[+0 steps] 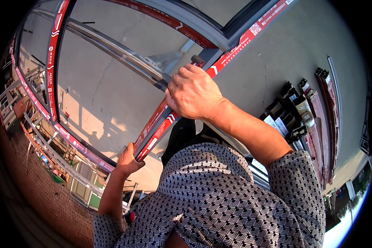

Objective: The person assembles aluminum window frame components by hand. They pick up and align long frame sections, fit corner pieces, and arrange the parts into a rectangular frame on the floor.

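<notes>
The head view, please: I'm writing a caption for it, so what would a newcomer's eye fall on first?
Probably the right hand, near the centre, closed around a red-banded bar, with the left hand at the bar's lower end. Next, the patterned shirt filling the lower middle. Then the bundled long profiles at the right.

The frame [211, 53] looks like smooth grey metal, its film [246, 40] glossy red plastic; the floor [244, 89] is matt, concrete-like, the shirt [219, 182] patterned cloth.
</notes>
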Demonstrator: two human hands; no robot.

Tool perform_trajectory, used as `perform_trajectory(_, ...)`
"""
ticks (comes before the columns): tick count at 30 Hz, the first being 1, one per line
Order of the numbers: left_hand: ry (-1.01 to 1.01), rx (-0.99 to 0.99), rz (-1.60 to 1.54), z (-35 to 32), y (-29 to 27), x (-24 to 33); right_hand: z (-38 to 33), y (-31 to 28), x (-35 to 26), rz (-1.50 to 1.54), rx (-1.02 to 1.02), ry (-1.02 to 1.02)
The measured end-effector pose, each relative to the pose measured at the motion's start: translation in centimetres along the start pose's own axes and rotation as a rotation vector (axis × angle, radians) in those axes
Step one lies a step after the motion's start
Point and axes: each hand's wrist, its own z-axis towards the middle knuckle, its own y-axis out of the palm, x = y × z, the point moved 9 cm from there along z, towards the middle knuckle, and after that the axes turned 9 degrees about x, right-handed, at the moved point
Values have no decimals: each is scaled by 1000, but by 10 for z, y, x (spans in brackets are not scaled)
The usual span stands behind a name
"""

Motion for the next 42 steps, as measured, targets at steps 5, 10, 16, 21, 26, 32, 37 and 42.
perform_trajectory(5, 18, 7, -24, 0, 0, -3, -2, 3, -1, 39, 28, 21)
perform_trajectory(10, 51, 22, -25, 1, 0, -3, 2, -2, -3, 25, 38, 9)
perform_trajectory(16, 55, 120, -136, -5, -3, 2, 6, -4, -5, 20, 35, -9)
perform_trajectory(21, 72, 214, -285, -3, 2, -1, 6, -6, -4, -20, 129, -73)
perform_trajectory(26, 156, 496, -344, -8, 11, -16, 8, 10, -17, -107, 23, -97)
perform_trajectory(32, 196, 993, -284, -31, 28, -12, -1, 27, -3, -169, -99, -182)
perform_trajectory(37, 200, 1153, -287, -41, 27, -6, -2, 32, 15, -239, -182, -300)
perform_trajectory(42, 240, 1313, -272, -50, 25, -5, 0, 30, 33, -259, -220, -317)
